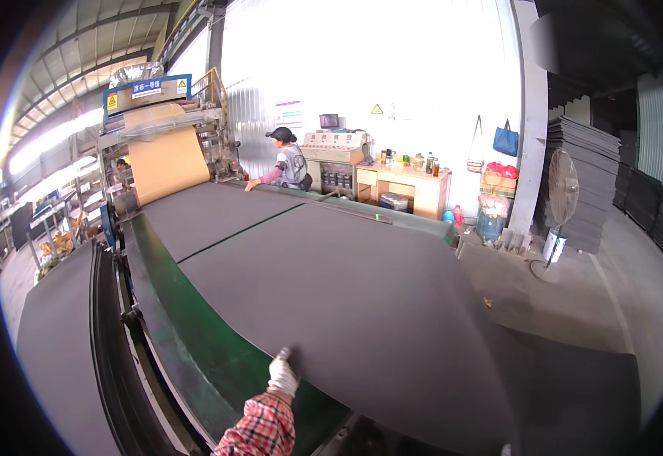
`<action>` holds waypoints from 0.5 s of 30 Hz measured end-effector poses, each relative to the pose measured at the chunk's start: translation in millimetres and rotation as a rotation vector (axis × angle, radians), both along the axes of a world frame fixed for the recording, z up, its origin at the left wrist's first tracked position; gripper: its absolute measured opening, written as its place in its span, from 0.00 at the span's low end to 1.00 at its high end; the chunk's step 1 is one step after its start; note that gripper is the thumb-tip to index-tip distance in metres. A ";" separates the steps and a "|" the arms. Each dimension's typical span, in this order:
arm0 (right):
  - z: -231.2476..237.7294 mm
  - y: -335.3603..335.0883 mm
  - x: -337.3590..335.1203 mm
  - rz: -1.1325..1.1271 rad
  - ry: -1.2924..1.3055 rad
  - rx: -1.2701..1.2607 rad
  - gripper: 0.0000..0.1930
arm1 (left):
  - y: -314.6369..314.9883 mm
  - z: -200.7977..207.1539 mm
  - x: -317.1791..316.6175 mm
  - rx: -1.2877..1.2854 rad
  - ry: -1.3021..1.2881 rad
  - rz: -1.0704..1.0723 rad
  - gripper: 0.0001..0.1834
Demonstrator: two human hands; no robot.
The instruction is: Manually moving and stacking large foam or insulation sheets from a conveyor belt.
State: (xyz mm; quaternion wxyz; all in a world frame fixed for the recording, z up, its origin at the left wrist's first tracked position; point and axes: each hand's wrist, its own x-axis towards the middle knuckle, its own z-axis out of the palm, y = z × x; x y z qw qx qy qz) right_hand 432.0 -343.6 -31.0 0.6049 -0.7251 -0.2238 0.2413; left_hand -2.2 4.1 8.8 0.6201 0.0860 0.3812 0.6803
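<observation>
My left hand (284, 374), in a white glove with grey fingertips and a red checked sleeve, grips the left edge of a large dark grey sheet (347, 296). The sheet lies on a green conveyor belt (187, 327), and its near part bends and hangs past the belt's end. Only a scrap of white glove, my right hand (506, 450), shows at the lower edge by the sheet; its fingers are hidden. A second grey sheet (217, 216) lies farther up the belt, with a narrow dark gap between the two.
A coating machine (149, 99) with a tan web (168, 163) stands at the far end. A co-worker (290, 161) reaches over the belt's far side. A control console (335, 147), a wooden desk (400, 182), a fan (563, 186) and stacked grey sheets (586, 175) stand to the right.
</observation>
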 end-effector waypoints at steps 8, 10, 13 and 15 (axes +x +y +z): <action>37.8 99.5 -102.5 0.443 -0.773 0.469 0.35 | -64.4 36.6 50.4 0.130 0.046 -0.295 0.31; 42.2 113.9 -124.6 0.428 -0.930 0.478 0.37 | -119.4 57.3 80.3 0.060 0.015 -0.487 0.29; 9.1 125.9 -132.7 0.575 -0.587 0.256 0.35 | -144.7 59.0 99.4 -0.082 0.044 -0.552 0.16; 20.7 135.2 -147.3 0.682 0.202 0.187 0.31 | -134.1 52.8 90.3 -0.072 0.003 -0.489 0.09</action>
